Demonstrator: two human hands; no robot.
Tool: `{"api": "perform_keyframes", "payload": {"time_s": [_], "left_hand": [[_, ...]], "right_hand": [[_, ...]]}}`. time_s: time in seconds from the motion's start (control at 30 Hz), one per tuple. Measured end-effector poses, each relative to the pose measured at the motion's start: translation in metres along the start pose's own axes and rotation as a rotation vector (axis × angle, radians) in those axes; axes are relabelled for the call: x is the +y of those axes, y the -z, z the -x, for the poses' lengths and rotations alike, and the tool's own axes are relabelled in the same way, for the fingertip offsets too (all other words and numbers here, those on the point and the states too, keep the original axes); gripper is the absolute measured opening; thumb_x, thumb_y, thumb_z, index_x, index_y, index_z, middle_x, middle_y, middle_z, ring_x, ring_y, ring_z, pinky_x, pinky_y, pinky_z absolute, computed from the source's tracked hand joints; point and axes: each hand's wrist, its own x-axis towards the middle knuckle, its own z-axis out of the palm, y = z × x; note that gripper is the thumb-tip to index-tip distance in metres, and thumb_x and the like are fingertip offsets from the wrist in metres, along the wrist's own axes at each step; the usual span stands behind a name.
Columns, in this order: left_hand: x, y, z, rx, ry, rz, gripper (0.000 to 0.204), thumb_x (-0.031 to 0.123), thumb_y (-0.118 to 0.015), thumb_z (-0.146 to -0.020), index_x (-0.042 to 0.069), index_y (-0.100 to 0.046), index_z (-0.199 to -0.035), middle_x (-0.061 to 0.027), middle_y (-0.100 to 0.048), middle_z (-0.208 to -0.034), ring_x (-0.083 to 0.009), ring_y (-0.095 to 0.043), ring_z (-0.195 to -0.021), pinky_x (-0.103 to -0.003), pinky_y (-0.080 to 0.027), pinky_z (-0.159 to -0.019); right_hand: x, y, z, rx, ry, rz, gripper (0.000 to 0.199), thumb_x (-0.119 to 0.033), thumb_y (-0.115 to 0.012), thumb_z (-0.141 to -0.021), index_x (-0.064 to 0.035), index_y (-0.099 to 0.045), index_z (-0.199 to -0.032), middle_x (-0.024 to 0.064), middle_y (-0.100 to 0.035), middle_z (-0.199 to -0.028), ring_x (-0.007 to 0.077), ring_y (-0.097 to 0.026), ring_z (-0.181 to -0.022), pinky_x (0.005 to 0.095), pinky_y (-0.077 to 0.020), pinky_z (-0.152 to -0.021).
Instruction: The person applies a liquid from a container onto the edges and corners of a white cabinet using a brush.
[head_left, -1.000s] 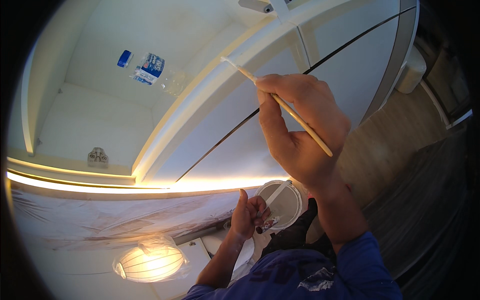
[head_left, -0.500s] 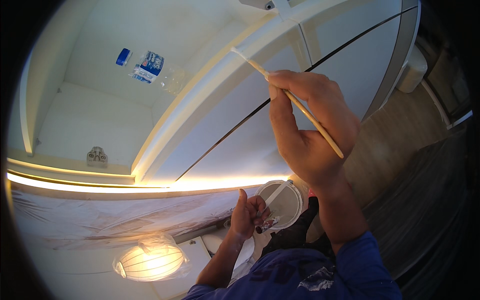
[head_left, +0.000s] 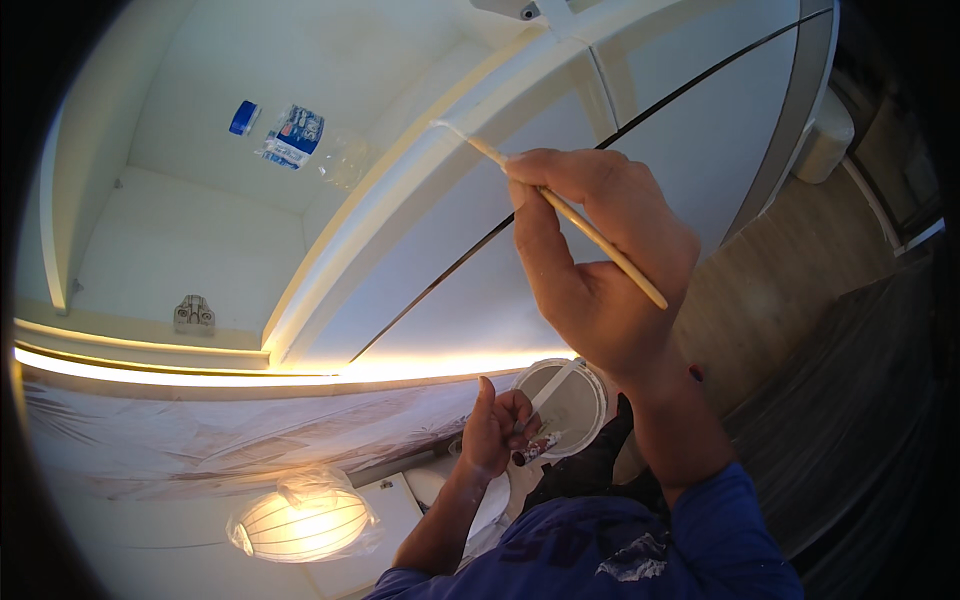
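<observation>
My right hand (head_left: pixel 610 245) is closed in a pinch around a thin wooden-handled paintbrush (head_left: pixel 600 240). The brush's white tip meets the pale curved front edge (head_left: pixel 400 190) of a white cabinet, or nearly does. Lower down, my left hand (head_left: pixel 492 432) has curled fingers and a raised thumb. Its fingers grip a pale flat strip (head_left: pixel 552 388) that crosses a round bucket (head_left: pixel 603 405) with a whitish rim; whether this is the bucket's handle I cannot tell. A paint-smeared cylindrical piece (head_left: pixel 537 449) with a dark end sits beside those fingers.
Inside the cabinet lies a clear plastic bottle (head_left: pixel 297 137) with a blue cap, near a metal hinge plate (head_left: pixel 194 315). A glowing light strip (head_left: pixel 430 370) runs along the cabinet's edge. Plastic sheeting (head_left: pixel 200 430) and a wrapped paper lamp (head_left: pixel 305 522) are at lower left.
My right hand and the brush have shifted left and slightly down, with the tip following the curved edge. My left hand stays at the bucket.
</observation>
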Motion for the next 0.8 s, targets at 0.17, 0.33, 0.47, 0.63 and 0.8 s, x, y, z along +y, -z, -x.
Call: {"api": "perform_keyframes", "payload": {"time_s": [0.17,0.33,0.47,0.63,0.8], "left_hand": [[0.002,-0.003,0.0,-0.007,0.0,-0.012,0.085,0.082,-0.014,-0.099,0.008,-0.052,-0.08,-0.0065,-0.052,-0.067,-0.0097,-0.031,-0.05,-0.024,-0.029,-0.049],[0.006,-0.007,0.002,0.014,0.006,0.002,0.085,0.082,-0.015,-0.099,0.007,-0.051,-0.081,-0.006,-0.051,-0.068,-0.01,-0.031,-0.05,-0.025,-0.037,-0.053],[0.003,-0.004,-0.001,-0.007,0.001,0.004,0.086,0.082,-0.015,-0.099,0.007,-0.053,-0.081,-0.0079,-0.052,-0.069,-0.0109,-0.032,-0.051,-0.026,-0.038,-0.054],[0.004,-0.005,-0.001,-0.013,-0.002,-0.006,0.085,0.082,-0.015,-0.099,0.007,-0.051,-0.081,-0.0059,-0.051,-0.068,-0.0104,-0.031,-0.05,-0.028,-0.043,-0.055],[0.003,-0.004,-0.002,-0.018,-0.006,-0.017,0.085,0.083,-0.016,-0.098,0.008,-0.052,-0.081,-0.0061,-0.052,-0.068,-0.01,-0.031,-0.05,-0.025,-0.035,-0.051]], "right_hand": [[0.01,-0.003,-0.004,0.132,0.051,0.017,0.02,0.006,-0.076,-0.075,-0.0047,-0.072,-0.091,0.003,-0.07,-0.076,0.0206,-0.068,-0.069,0.0329,-0.0449,-0.064],[-0.001,-0.004,-0.003,0.074,0.045,-0.031,0.019,0.006,-0.075,-0.076,-0.0045,-0.072,-0.091,0.0038,-0.071,-0.077,0.021,-0.068,-0.069,0.0329,-0.0454,-0.064],[0.01,-0.003,-0.008,0.122,0.07,0.037,0.018,0.005,-0.076,-0.076,-0.0044,-0.072,-0.092,0.0043,-0.072,-0.079,0.0213,-0.069,-0.07,0.0324,-0.0475,-0.065],[0.024,0.006,-0.014,0.182,0.015,0.049,0.018,0.004,-0.076,-0.077,-0.0048,-0.073,-0.092,0.0038,-0.074,-0.08,0.0199,-0.07,-0.07,0.0314,-0.0497,-0.067],[0.026,0.01,-0.017,0.204,-0.003,0.063,0.018,0.004,-0.076,-0.077,-0.0049,-0.073,-0.092,0.0039,-0.074,-0.081,0.0188,-0.07,-0.07,0.0312,-0.0494,-0.065]]}}
